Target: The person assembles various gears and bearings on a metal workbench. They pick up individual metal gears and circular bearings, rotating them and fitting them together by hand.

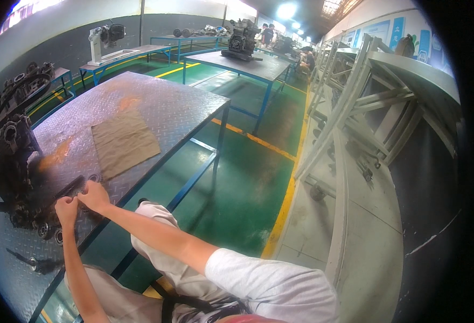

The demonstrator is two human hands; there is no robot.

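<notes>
My left hand point(66, 210) and my right hand point(93, 197) meet over the near edge of a metal-plated table point(167, 97). Both have their fingers closed and nearly touching; whatever they may grip is hidden by the fingers. Just beyond them lie a dark bar-shaped part point(69, 186) and a small metal ring point(93, 177). Nearer to me, beside my left hand, are round ring-like parts point(44, 230). A dark rod-like part with a round end point(31, 261) rests farther left. A large, dark engine assembly point(12, 156) stands at the table's left side.
A brown cloth point(125, 142) lies flat on the table. Behind it, another table point(242, 63) carries an engine point(241, 42). White metal frames point(350, 107) line the right side. Several people point(267, 35) are far back. The floor point(253, 188) is green with yellow lines.
</notes>
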